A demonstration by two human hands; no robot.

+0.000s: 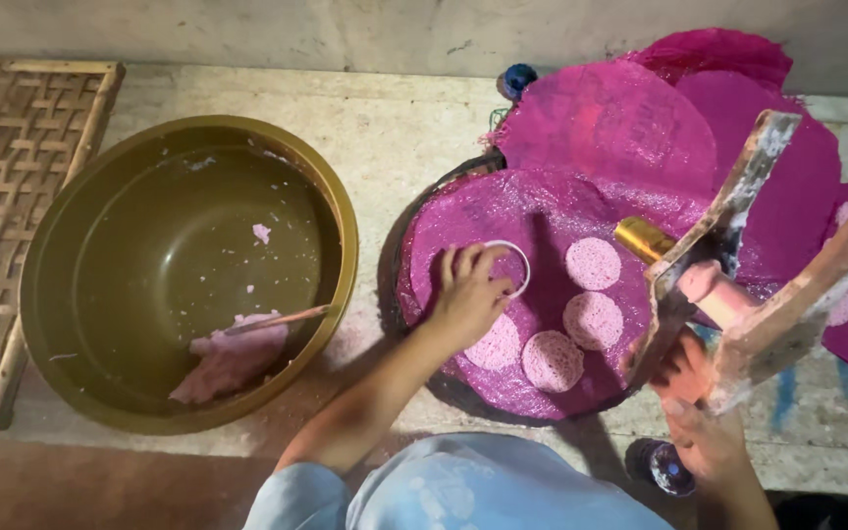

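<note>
Item: white ring (510, 267), under my left hand (468, 294), fingers closed on its rim. Right hand (704, 432) clamped the wooden press (738, 285), right of ring, handles slanting far-right.

The left hand (468, 294) is stretched forward on a bare forearm that runs up from the lower middle of the view, wrist nearly straight, back of the hand upward. Its fingers (473, 261) are curled downward, tips bunched together as if pinching or pressing. The right hand (704, 427) sits nearer the body and off to the right of the left one, fingers wrapped in a closed grip, knuckles facing up and wrist bent slightly.
</note>
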